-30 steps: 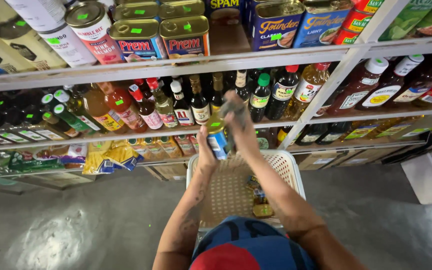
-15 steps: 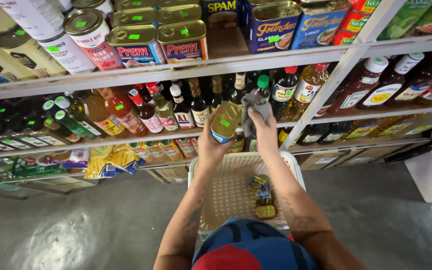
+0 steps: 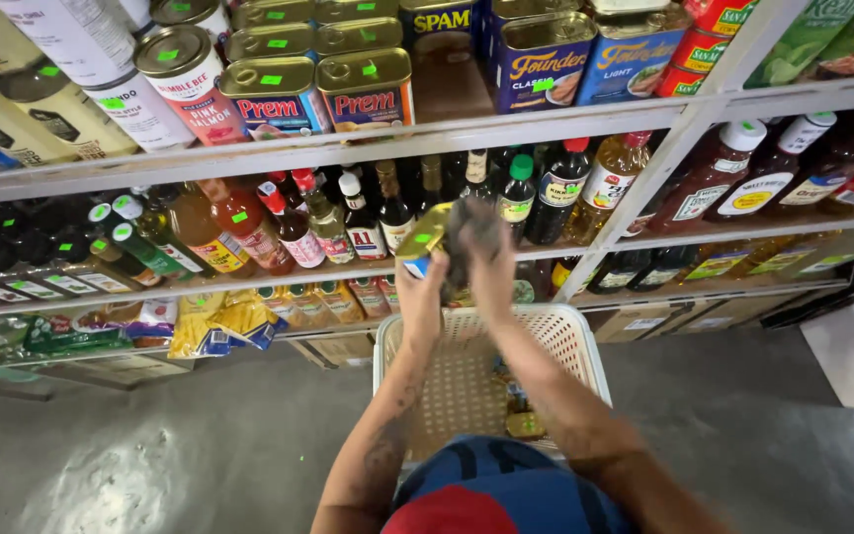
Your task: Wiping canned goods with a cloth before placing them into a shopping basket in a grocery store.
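My left hand (image 3: 424, 287) holds a small rectangular tin (image 3: 423, 240) with a gold top and blue side, raised in front of the bottle shelf. My right hand (image 3: 486, 259) presses a dark grey cloth (image 3: 469, 230) against the tin's right side. Both hands hover above a white plastic basket (image 3: 581, 344), which holds a few tins (image 3: 523, 419) at its bottom.
Metal shelves run across the view: rectangular and round cans (image 3: 368, 91) on top, sauce and vinegar bottles (image 3: 294, 229) in the middle, yellow packets (image 3: 221, 319) and cartons lower down. Grey concrete floor (image 3: 130, 445) lies to the left and right of the basket.
Both hands rose from just over the basket up to bottle-shelf height with the tin. The right hand with the cloth shifted onto the tin's side.
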